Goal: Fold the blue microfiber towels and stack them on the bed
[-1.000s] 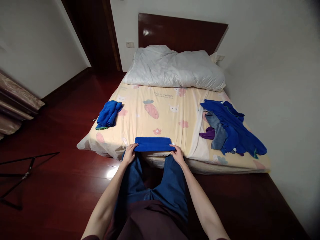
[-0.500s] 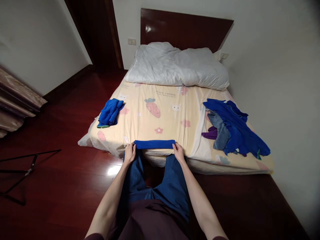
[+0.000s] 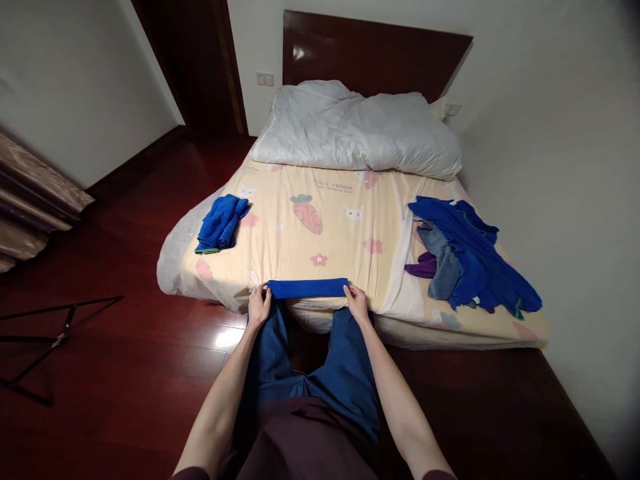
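Note:
A blue towel point(image 3: 307, 288), folded into a long narrow strip, lies at the near edge of the bed. My left hand point(image 3: 259, 304) is closed on its left end, and my right hand point(image 3: 357, 303) pinches the right end. Fingers partly cover both ends. Farther left on the mattress rests a small stack of folded blue towels point(image 3: 221, 223). To the right is a loose heap of blue cloths point(image 3: 475, 253) with a grey-blue cloth point(image 3: 442, 267) and a purple cloth point(image 3: 421, 266) among them.
The bed's yellow printed sheet point(image 3: 345, 230) spreads in front of me. A bunched white quilt point(image 3: 355, 130) lies by the dark headboard point(image 3: 375, 57). Black stand legs point(image 3: 63, 337) are on the red floor point(image 3: 125, 393) at left, near a curtain point(image 3: 37, 197).
Both hands keep hold of the strip's ends, and it has barely shifted. The sheet's left corner looks fuller and rounder than before. The view has tilted slightly.

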Demonstrator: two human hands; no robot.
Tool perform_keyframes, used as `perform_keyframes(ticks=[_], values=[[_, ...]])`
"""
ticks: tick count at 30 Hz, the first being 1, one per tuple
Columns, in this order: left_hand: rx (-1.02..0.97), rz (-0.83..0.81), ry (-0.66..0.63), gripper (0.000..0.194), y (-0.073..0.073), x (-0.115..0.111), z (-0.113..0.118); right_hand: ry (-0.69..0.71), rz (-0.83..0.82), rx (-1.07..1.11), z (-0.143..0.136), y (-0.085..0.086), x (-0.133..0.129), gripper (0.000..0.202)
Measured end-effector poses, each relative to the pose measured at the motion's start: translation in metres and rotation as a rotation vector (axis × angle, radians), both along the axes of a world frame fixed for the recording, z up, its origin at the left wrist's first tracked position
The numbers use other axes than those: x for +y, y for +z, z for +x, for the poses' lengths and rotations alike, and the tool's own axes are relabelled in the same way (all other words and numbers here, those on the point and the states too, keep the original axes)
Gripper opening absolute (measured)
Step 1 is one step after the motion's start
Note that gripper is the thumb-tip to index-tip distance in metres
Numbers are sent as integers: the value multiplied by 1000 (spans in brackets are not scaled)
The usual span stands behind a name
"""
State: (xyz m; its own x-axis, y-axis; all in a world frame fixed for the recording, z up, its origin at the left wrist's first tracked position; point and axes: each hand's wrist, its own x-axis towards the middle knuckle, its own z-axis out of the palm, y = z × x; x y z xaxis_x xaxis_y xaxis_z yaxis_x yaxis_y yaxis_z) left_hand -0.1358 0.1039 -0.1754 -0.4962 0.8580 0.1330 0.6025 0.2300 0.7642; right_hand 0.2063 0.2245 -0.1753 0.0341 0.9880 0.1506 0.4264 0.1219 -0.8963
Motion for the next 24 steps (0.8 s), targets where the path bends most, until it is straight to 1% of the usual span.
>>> perform_keyframes(ticks=[6, 10, 16, 21, 24], values=[[-107, 1, 32, 36, 4, 0, 1, -16, 4, 9, -4, 4, 0, 58], [-173, -25, 59, 33, 1, 3, -1, -22, -2, 8, -4, 0, 2, 60], [-217, -47, 82, 31, -1, 5, -3, -39, 0, -42, -2, -9, 4, 65], [-249, -43, 76, 31, 1, 4, -3, -63, 35, -67, -2, -13, 3, 64], [-263, -39, 76, 32, 4, 5, -2, -84, 49, -80, -3, -15, 1, 61]])
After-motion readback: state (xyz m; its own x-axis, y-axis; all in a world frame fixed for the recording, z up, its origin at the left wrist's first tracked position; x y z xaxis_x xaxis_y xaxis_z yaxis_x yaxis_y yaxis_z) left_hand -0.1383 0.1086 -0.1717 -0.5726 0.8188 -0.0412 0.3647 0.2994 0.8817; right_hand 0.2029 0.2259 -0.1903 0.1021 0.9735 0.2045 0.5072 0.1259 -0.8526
